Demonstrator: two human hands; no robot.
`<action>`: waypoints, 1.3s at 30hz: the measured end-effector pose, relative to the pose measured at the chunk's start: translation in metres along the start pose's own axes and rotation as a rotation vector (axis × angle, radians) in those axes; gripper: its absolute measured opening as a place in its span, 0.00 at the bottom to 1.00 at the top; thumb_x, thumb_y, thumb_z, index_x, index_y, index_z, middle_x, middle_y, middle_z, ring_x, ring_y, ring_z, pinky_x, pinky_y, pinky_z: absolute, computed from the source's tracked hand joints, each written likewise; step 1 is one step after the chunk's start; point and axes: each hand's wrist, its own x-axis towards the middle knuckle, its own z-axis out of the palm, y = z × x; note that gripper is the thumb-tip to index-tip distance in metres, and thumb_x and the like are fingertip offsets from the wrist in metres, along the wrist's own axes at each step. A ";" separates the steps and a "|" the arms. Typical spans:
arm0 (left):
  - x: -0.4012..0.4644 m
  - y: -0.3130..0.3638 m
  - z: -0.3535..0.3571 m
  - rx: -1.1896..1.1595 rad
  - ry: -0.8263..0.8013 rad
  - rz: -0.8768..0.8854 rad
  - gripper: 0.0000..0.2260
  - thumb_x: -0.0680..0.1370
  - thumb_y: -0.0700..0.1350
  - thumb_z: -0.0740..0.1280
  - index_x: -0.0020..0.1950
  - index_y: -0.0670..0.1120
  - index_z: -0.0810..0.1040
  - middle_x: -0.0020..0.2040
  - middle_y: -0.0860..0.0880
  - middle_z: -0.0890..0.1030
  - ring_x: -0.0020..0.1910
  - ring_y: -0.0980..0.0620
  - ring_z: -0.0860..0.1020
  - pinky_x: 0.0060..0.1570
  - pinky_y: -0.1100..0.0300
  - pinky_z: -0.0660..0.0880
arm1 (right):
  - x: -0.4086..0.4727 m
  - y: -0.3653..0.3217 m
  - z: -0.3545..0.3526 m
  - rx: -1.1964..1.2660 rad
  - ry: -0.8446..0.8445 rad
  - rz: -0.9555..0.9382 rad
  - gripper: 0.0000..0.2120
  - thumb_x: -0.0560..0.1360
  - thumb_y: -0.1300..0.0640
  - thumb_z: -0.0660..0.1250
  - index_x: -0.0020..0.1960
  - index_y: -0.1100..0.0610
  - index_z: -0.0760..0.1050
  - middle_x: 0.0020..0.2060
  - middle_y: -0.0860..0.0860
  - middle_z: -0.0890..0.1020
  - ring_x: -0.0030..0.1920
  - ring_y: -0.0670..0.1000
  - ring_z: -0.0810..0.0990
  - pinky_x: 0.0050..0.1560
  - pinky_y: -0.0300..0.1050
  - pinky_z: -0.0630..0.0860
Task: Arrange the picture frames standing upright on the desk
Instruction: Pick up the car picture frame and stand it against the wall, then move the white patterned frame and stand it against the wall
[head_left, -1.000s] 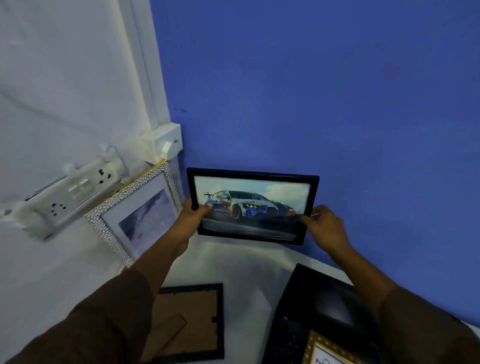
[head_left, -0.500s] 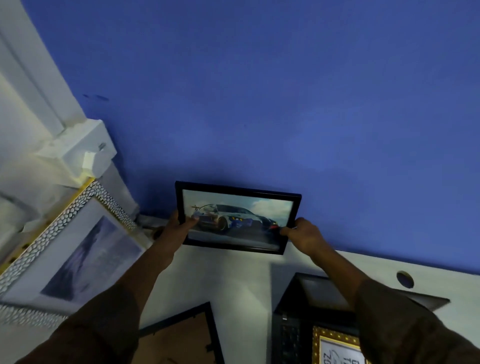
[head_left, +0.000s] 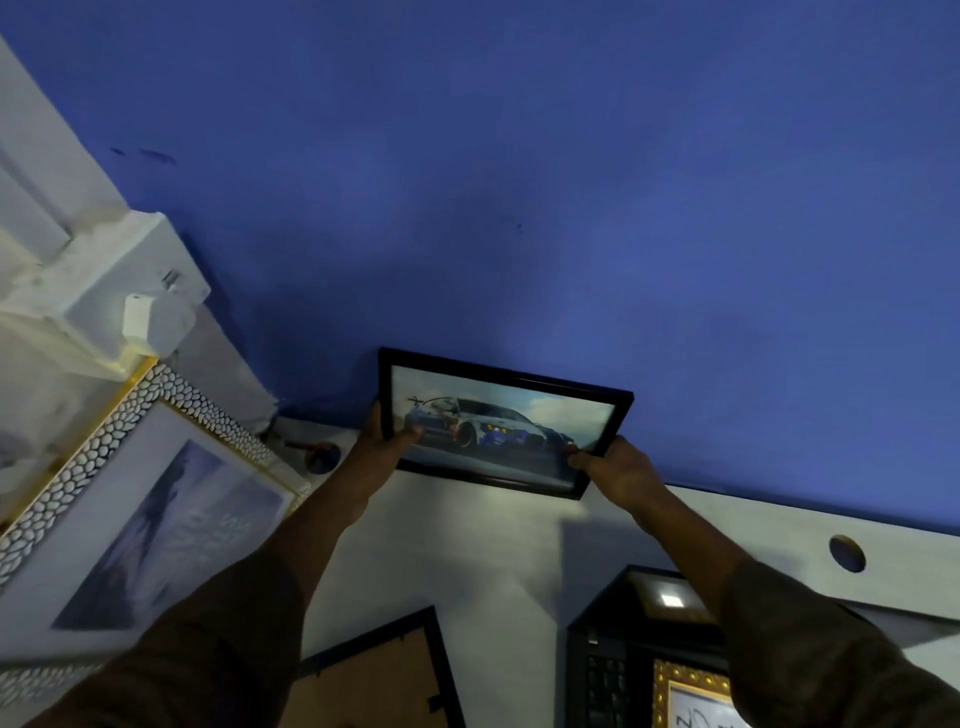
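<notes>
Both hands held the car picture frame (head_left: 503, 423) by its short ends, left hand (head_left: 387, 441) w/ thumb over the front glass, right hand (head_left: 613, 467) pinching the lower right corner, prob. to steady it while setting it up. Frame sat at the back of the worktop (head_left: 498, 540), against the blue wall (head_left: 571, 182), tilted; can't tell if its bottom edge touched down. White pebbled frame (head_left: 150, 499) leaned at left; a backing-up frame (head_left: 384, 675) and others lay flat nearer, so task looked part done.
</notes>
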 end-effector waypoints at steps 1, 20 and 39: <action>0.001 0.001 0.001 0.000 0.008 -0.002 0.33 0.80 0.51 0.67 0.81 0.57 0.54 0.78 0.50 0.65 0.74 0.47 0.66 0.69 0.53 0.65 | 0.001 0.000 0.000 0.008 0.000 0.003 0.28 0.72 0.43 0.73 0.65 0.59 0.75 0.59 0.57 0.82 0.56 0.58 0.81 0.49 0.45 0.74; -0.083 -0.018 0.022 -0.070 0.211 -0.199 0.37 0.80 0.53 0.67 0.82 0.49 0.49 0.81 0.47 0.57 0.77 0.46 0.62 0.71 0.53 0.62 | -0.070 -0.006 -0.042 0.018 0.086 -0.122 0.32 0.78 0.46 0.68 0.74 0.64 0.65 0.71 0.62 0.72 0.69 0.63 0.72 0.64 0.51 0.70; -0.314 -0.093 -0.015 -0.314 0.598 -0.239 0.32 0.80 0.49 0.68 0.79 0.44 0.57 0.72 0.44 0.69 0.63 0.45 0.72 0.58 0.56 0.69 | -0.204 -0.052 0.017 -0.160 -0.204 -0.675 0.25 0.78 0.43 0.66 0.72 0.52 0.70 0.64 0.47 0.76 0.60 0.55 0.77 0.52 0.42 0.73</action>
